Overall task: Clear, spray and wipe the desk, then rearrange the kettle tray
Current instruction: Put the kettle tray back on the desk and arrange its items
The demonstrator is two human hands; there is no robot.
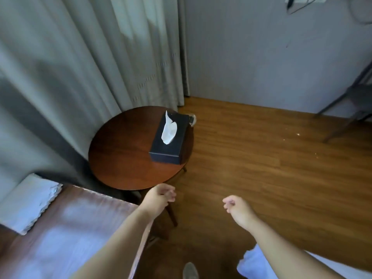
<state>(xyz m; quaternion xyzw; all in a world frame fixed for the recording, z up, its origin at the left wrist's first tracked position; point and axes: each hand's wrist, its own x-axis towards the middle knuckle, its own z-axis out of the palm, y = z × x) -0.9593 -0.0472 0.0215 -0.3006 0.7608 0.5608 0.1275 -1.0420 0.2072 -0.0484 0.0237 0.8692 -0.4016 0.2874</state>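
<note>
While both hands, left hand (160,198) and right hand (234,205), hang loosely curled and empty, clearing appears pending; next, lift the tissue box (170,137) off the round table (120,158)

Round dark-wood table (120,150) by grey curtains (90,57); black tissue box (171,137) on its right side, white tissue (168,129) sticking up from the slot. Small glassy object (192,119) just behind the box, too blurred to identify. Left hand (159,198) over the table's near rim, right hand (236,206) over the wooden floor (261,158); both with fingers loosely curled, holding nothing. Chair legs (346,109) at far right
</note>
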